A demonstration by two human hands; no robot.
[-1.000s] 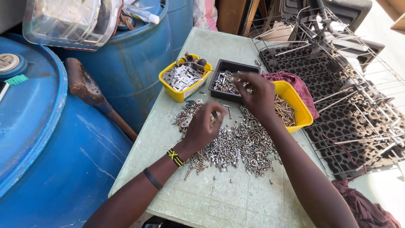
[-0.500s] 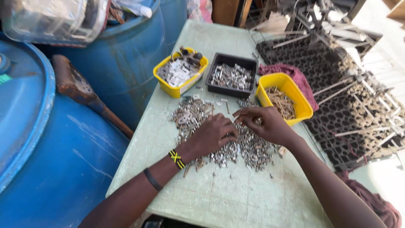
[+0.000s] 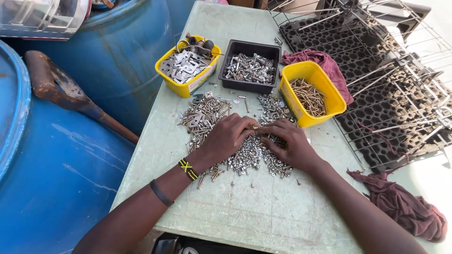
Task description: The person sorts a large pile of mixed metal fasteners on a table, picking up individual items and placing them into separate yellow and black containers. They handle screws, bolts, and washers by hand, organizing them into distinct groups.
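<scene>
Both hands sit palm-down on the screw pile (image 3: 221,136) at frame centre, on the pale green table (image 3: 245,211). Left hand (image 3: 228,137) and right hand (image 3: 288,143) meet fingertip to fingertip over the middle of the pile, fingers curled into the loose hardware. Can't tell if either one actually pinches a piece (fingertips are buried in the metal).

Pile is mixed screws, bolts and small flat bits, spreading from centre up toward the trays. A few strays lie just below it.

Above the pile, three trays in a row:
- left yellow tray (image 3: 184,88), flat metal plates plus some rings
- black tray (image 3: 249,85), silvery bolts and nuts
- right yellow tray (image 3: 301,110), brownish screws, just above the right hand

Maroon rag (image 3: 329,63) behind the right yellow tray, another rag (image 3: 405,207) at lower right. Wire rack (image 3: 400,84) over a dark honeycomb mat fills the upper right. Blue drums (image 3: 70,178) along the left edge, rusty tool (image 3: 61,91) resting on them.
</scene>
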